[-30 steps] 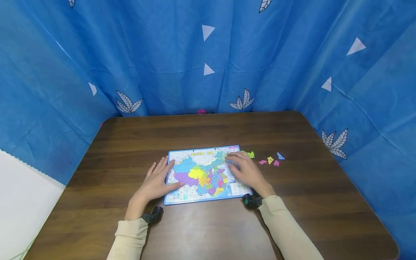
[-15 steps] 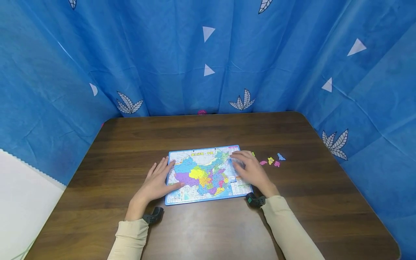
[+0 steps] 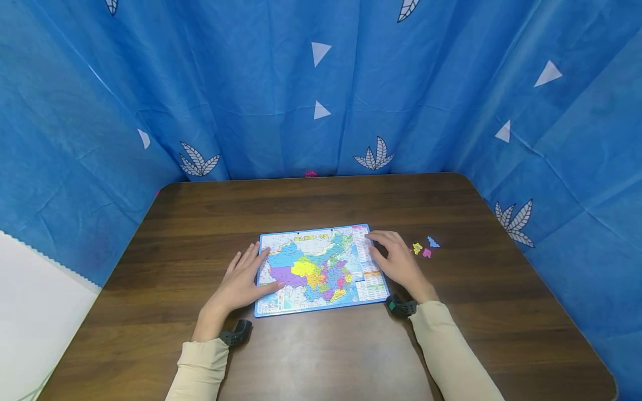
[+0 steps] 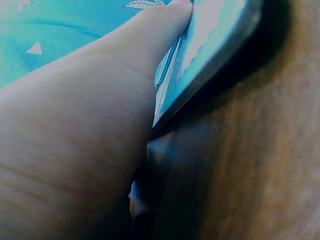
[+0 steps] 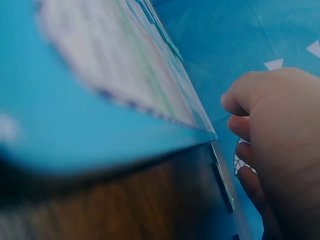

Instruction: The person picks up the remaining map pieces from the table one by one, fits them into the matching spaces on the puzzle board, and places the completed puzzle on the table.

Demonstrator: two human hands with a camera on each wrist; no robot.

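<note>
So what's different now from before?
The right hand moved right, from over the upper right of the China map puzzle to its right edge. Nothing was visibly picked up or let go. The left hand stayed on the left side, and the yellow piece and blue piece stayed put.

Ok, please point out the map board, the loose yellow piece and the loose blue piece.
Map board (image 3: 372, 284): head view, printed panel, lower right.
Loose yellow piece (image 3: 417, 248): head view, its middle.
Loose blue piece (image 3: 433, 242): head view, its middle.

Rm type unclear, but curtained off: blue leaf-print curtain (image 3: 271, 72) behind & beside wood-look tbl (image 3: 200, 214).
</note>
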